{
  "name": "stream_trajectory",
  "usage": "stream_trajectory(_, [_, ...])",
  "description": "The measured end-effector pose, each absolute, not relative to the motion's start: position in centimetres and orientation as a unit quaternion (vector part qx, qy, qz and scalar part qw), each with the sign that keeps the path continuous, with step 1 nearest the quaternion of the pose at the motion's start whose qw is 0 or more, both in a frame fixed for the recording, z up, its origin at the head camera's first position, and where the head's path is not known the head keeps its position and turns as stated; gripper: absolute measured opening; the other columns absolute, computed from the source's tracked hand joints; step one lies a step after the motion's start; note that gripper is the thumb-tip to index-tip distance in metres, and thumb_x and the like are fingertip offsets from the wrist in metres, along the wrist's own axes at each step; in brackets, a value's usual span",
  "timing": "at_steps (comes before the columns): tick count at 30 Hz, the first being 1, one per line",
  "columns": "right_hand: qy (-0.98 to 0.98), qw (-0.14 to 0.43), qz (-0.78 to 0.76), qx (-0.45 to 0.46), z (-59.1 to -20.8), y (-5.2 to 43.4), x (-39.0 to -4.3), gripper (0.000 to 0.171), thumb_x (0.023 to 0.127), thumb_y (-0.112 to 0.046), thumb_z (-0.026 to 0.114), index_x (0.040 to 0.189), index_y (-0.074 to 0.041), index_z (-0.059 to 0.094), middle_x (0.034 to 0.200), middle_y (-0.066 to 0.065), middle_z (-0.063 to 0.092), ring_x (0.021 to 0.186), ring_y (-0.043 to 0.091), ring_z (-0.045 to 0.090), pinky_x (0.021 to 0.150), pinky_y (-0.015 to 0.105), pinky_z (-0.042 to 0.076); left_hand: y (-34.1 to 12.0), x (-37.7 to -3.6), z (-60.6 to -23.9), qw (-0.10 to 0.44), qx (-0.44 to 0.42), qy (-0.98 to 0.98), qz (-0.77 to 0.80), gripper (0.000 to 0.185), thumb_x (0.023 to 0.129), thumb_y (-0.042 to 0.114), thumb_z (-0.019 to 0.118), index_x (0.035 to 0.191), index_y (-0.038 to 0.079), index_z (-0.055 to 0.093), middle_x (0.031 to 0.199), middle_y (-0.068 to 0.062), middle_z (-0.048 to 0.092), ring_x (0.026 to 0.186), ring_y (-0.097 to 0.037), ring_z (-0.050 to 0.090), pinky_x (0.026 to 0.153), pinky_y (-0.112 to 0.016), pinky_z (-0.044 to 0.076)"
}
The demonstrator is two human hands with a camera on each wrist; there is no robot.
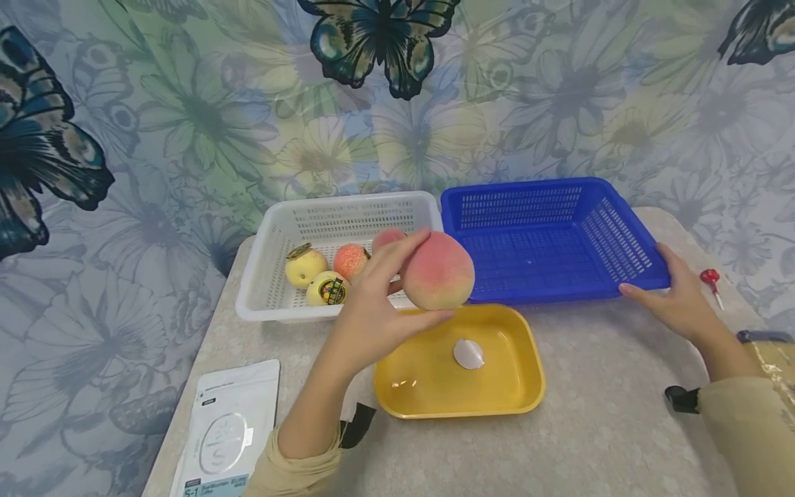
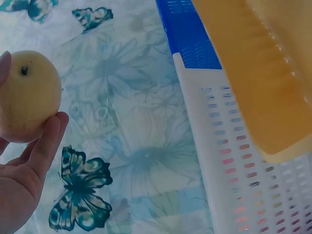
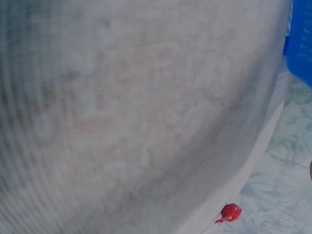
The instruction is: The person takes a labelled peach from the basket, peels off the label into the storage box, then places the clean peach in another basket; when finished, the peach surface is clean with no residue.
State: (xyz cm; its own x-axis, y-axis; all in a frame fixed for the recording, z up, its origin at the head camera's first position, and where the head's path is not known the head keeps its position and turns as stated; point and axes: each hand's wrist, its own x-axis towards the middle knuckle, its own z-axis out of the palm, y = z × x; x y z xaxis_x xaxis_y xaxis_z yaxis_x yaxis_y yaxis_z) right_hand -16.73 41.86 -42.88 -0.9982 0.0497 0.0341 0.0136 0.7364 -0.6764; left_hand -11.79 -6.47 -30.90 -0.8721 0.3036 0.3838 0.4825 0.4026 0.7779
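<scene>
Head view, left hand [image 1: 373, 310] grip clamped on round pink-yellow peach [image 1: 438, 270], right hand [image 1: 680, 297] fingers straight.

Soft, even light fills our head view, with faint shadows and a small glare spot inside the yellow tray [image 1: 397, 382] at seven o'clock. The curtain bends toward the frame edges. Our left wrist view is washed out and hazy; our right wrist view shows the table [image 3: 122, 112] smeared by blur.
</scene>
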Motion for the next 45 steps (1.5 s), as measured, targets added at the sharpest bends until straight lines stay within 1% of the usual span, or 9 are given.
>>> stream_trajectory(5, [-0.922, 0.002, 0.387, -0.028, -42.9, 41.9, -16.6, 0.101, 0.095, -0.041, 0.062, 0.159, -0.014, -0.012, 0.163, 0.028, -0.010, 0.147, 0.056, -0.006, 0.114, 0.074, 0.001, -5.4, -12.9, -30.0, 0.087, -0.258, -0.848, -0.454, 0.092, 0.070, 0.037, 0.090, 0.147, 0.045, 0.041, 0.143, 0.009, 0.052, 0.126, -0.007, 0.053, 0.093, -0.023, 0.055])
stream_trajectory(10, [-0.916, -0.004, 0.400, -0.029, -42.9, 41.7, -16.5, 0.102, 0.096, -0.041, 0.061, 0.158, -0.015, -0.014, 0.163, 0.026, -0.014, 0.148, 0.054, -0.008, 0.114, 0.073, -0.001, -4.0, -14.4, -29.9, 0.059, -0.271, -0.844, -0.459, 0.091, 0.071, 0.037, 0.090, 0.149, 0.041, 0.041, 0.146, 0.009, 0.049, 0.127, -0.008, 0.051, 0.093, -0.024, 0.054])
stream_trajectory(14, [-0.915, -0.005, 0.402, -0.031, -42.9, 41.5, -16.4, 0.102, 0.096, -0.042, 0.061, 0.158, -0.014, -0.015, 0.163, 0.025, -0.014, 0.148, 0.054, -0.009, 0.114, 0.074, 0.000, -2.4, -15.8, -30.4, 0.027, -0.262, -0.846, -0.463, 0.091, 0.071, 0.040, 0.090, 0.148, 0.040, 0.042, 0.141, 0.005, 0.051, 0.114, -0.010, 0.057, 0.087, -0.025, 0.056])
stream_trajectory(17, [-0.915, -0.006, 0.402, -0.033, -43.0, 41.5, -16.3, 0.102, 0.096, -0.042, 0.061, 0.158, -0.014, -0.015, 0.163, 0.025, -0.015, 0.148, 0.054, -0.009, 0.114, 0.074, 0.000, -0.9, -17.2, -31.1, 0.018, -0.254, -0.856, -0.449, 0.092, 0.070, 0.043, 0.089, 0.148, 0.037, 0.042, 0.140, 0.003, 0.053, 0.116, -0.013, 0.058, 0.093, -0.031, 0.055])
stream_trajectory(21, [-0.914, -0.005, 0.405, -0.034, -43.2, 41.6, -16.3, 0.102, 0.096, -0.041, 0.061, 0.158, -0.014, -0.015, 0.163, 0.025, -0.014, 0.148, 0.054, -0.009, 0.114, 0.073, 0.000, 1.2, -18.9, -32.4, 0.009, -0.245, -0.875, -0.417, 0.093, 0.071, 0.044, 0.088, 0.150, 0.031, 0.041, 0.143, 0.001, 0.053, 0.128, -0.016, 0.053, 0.106, -0.037, 0.048])
stream_trajectory(25, [-0.914, -0.005, 0.405, -0.033, -43.3, 41.6, -16.4, 0.102, 0.096, -0.040, 0.062, 0.158, -0.014, -0.015, 0.163, 0.025, -0.014, 0.148, 0.054, -0.009, 0.114, 0.073, 0.000, 3.0, -20.4, -33.8, -0.003, -0.226, -0.885, -0.406, 0.093, 0.073, 0.040, 0.087, 0.151, 0.024, 0.040, 0.142, -0.002, 0.055, 0.127, -0.019, 0.055, 0.108, -0.037, 0.047])
stream_trajectory(29, [-0.915, 0.001, 0.401, -0.033, -43.2, 41.6, -16.4, 0.102, 0.095, -0.041, 0.062, 0.158, -0.014, -0.014, 0.163, 0.025, -0.013, 0.148, 0.054, -0.008, 0.114, 0.073, 0.001, 4.3, -21.7, -35.2, -0.007, -0.206, -0.897, -0.392, 0.093, 0.074, 0.039, 0.086, 0.152, 0.020, 0.039, 0.144, -0.004, 0.055, 0.130, -0.021, 0.054, 0.110, -0.038, 0.045])
stream_trajectory(40, [-0.914, 0.011, 0.404, -0.030, -43.2, 41.6, -16.5, 0.102, 0.095, -0.040, 0.063, 0.159, -0.014, -0.013, 0.164, 0.024, -0.011, 0.149, 0.052, -0.007, 0.115, 0.071, 0.000, 6.9, -24.1, -37.5, -0.042, -0.179, -0.928, -0.325, 0.093, 0.077, 0.040, 0.083, 0.154, 0.019, 0.034, 0.143, -0.009, 0.055, 0.130, -0.026, 0.053, 0.109, -0.044, 0.046])
stream_trajectory(45, [-0.913, 0.004, 0.406, -0.038, -43.3, 41.6, -16.5, 0.102, 0.095, -0.040, 0.062, 0.158, -0.015, -0.014, 0.164, 0.023, -0.013, 0.149, 0.053, -0.007, 0.115, 0.072, 0.001, 8.0, -24.4, -37.8, -0.057, -0.174, -0.948, -0.260, 0.092, 0.080, 0.043, 0.081, 0.155, 0.019, 0.032, 0.144, -0.009, 0.054, 0.130, -0.027, 0.054, 0.108, -0.043, 0.047])
